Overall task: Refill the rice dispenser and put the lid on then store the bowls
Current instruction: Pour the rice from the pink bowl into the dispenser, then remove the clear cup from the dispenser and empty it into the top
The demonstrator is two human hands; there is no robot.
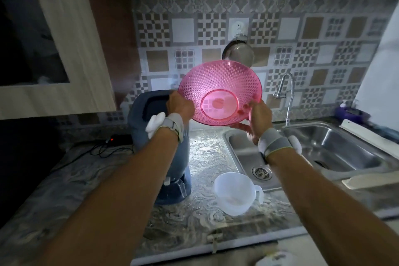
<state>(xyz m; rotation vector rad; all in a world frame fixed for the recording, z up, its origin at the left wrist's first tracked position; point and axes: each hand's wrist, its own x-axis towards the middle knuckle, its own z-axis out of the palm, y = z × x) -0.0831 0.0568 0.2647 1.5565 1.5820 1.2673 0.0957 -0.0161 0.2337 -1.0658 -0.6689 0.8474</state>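
Head view: left hand [180, 103] and right hand [258, 117] grip tilted pink plastic bowl [220, 93] by opposite rims; looks light, stiff, maybe slippery.

head cam | looks forward-down over countertop [205, 153] | faces tiled wall [280, 34] | close, wide-angle

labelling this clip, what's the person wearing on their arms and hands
Both forearms are bare, with no sleeves. The left hand and right hand are ungloved. Each wrist carries a grey fabric strap with a pale green edge and a white rounded pad or module attached.
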